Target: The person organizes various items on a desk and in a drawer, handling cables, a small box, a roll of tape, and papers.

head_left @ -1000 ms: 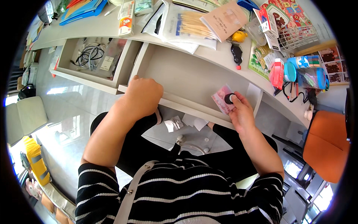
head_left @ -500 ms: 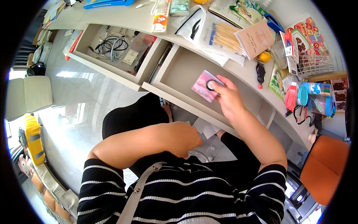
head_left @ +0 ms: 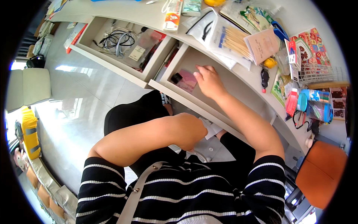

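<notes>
In the right open drawer [head_left: 231, 82] lies a flat pink square [head_left: 189, 83], with a small black round object [head_left: 176, 77] at its left corner. Just right of the square, my right hand [head_left: 211, 81] hovers over the drawer, its thumb and forefinger apart and nothing between them. My left hand [head_left: 191, 130] is bent across my lap in front of the drawer, its fingers curled under. What those fingers hold, if anything, is hidden. White paper [head_left: 211, 128] shows beside its knuckles.
A second open drawer [head_left: 108, 61] on the left holds tangled cables [head_left: 117, 43] and a clear box. On the desk are a bag of wooden sticks [head_left: 235, 41], a pink booklet [head_left: 263, 45] and a wire basket [head_left: 315, 72]. An orange chair [head_left: 321, 174] stands at right.
My right hand has let go of the pink square and moved up and left. The square and black round object now lie at the drawer's left end. The view has shifted slightly.
</notes>
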`<control>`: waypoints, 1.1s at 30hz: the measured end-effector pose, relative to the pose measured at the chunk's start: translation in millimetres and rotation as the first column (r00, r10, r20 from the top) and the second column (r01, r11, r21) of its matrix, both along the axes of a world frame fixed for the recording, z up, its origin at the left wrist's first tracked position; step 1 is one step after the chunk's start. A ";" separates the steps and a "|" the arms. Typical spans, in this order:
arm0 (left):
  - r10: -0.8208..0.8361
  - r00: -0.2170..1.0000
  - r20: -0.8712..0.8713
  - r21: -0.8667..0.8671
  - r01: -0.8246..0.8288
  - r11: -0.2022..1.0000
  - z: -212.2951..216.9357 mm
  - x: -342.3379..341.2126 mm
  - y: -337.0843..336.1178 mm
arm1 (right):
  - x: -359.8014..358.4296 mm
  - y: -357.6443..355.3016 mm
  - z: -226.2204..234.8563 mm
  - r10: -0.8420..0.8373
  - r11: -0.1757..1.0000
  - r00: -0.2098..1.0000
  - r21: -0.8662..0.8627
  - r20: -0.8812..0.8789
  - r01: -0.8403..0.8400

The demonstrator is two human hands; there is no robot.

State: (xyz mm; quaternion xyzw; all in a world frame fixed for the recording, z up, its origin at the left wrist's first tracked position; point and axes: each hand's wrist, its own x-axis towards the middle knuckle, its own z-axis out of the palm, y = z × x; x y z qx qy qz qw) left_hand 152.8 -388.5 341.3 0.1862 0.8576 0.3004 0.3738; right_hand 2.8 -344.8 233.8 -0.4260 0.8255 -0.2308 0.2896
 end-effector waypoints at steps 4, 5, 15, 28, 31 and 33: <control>-0.012 1.000 0.028 -0.028 0.013 1.000 -2.4 1.4 1.7 | -32.9 48.5 -3.4 0.343 0.939 0.893 0.134 -0.291 -0.317; -0.027 0.999 0.035 -0.038 0.028 0.999 -1.9 1.7 3.2 | -35.6 59.7 -5.9 0.416 0.909 0.845 0.182 -0.336 -0.375; -0.020 0.998 0.053 -0.059 0.023 0.998 2.2 -6.4 9.4 | -69.1 173.6 19.0 0.778 0.608 0.584 0.513 -0.232 -0.606; 0.046 0.997 0.066 0.206 -0.059 0.977 1.3 -26.6 25.0 | -44.3 242.2 74.6 -0.339 0.822 0.495 -0.004 0.800 0.569; 0.040 0.996 0.079 0.183 -0.054 0.982 -0.7 -29.5 30.8 | -34.8 249.6 85.7 -0.400 0.778 0.498 -0.002 0.770 0.628; 0.005 0.997 0.077 0.143 -0.016 0.990 0.2 -32.1 36.3 | -41.8 261.6 68.0 -0.462 0.823 0.689 -0.019 0.559 0.567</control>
